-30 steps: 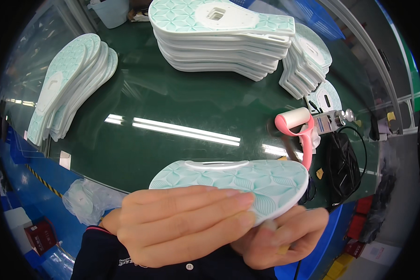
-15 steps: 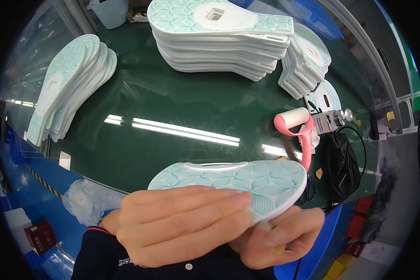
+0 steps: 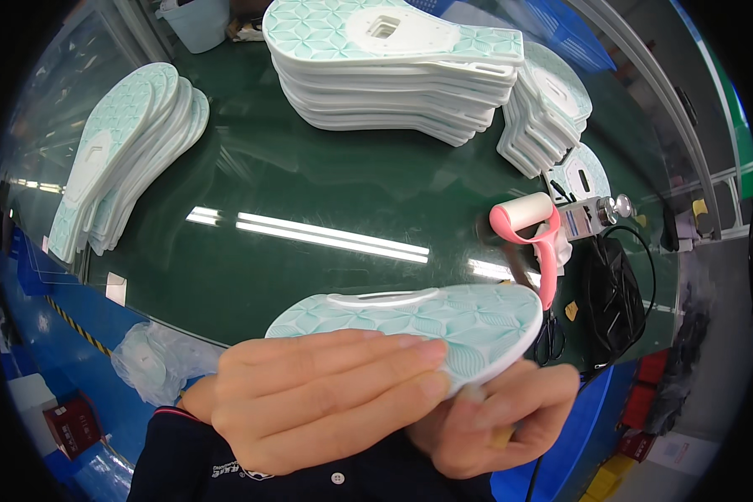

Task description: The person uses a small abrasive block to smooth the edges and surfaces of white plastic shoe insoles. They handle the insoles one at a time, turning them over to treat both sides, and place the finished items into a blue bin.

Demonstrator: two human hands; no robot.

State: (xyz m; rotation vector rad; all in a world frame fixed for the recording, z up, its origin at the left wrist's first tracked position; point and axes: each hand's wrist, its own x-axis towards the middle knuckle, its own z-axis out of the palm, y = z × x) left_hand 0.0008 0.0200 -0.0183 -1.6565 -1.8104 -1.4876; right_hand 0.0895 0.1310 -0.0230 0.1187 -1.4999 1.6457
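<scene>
Close in front of me is a white plastic panel with a pale green petal pattern, rounded at its right end and tilted on edge. My left hand grips it, fingers laid across its patterned face. At the panel's lower right edge, my right hand is closed, fingers curled, slightly blurred. A bit of something yellowish shows between those fingers; I cannot make out what it is. The panel's back and its lower left part are hidden.
Matching panels form a tall stack at the back, a leaning stack at left and another at right. A pink-handled lint roller, a pump bottle, scissors and a black pouch lie at right on the green table.
The panel's right end has shifted slightly left, exposing more of the scissors. My right hand has moved a little along with it, still closed; the left keeps its grip.
</scene>
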